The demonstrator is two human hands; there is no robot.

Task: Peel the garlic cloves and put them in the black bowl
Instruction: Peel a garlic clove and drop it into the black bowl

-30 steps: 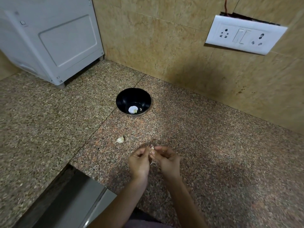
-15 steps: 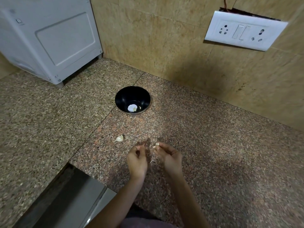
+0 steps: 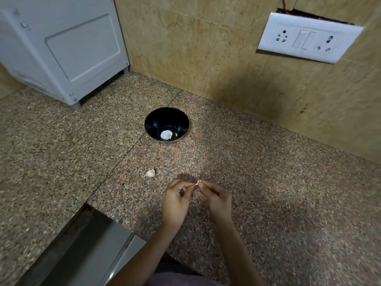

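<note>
A black bowl (image 3: 156, 122) stands on the granite counter near the wall, with a peeled clove (image 3: 169, 136) and a white glare spot at its bottom. An unpeeled garlic clove (image 3: 150, 173) lies on the counter between the bowl and my hands. My right hand (image 3: 215, 198) pinches a small garlic clove (image 3: 198, 182) at its fingertips. My left hand (image 3: 176, 200) meets it there, thumb and finger touching the same clove. Both hands hover just above the counter, in front of the bowl.
A white appliance (image 3: 61, 48) stands at the back left on the counter. A white switch and socket plate (image 3: 307, 38) hangs on the tiled wall at upper right. A metal sink edge (image 3: 86, 244) opens at lower left.
The hands were together a second ago, pulled slightly apart half a second ago, and now meet again on the clove. The bowl and loose clove have not moved.
</note>
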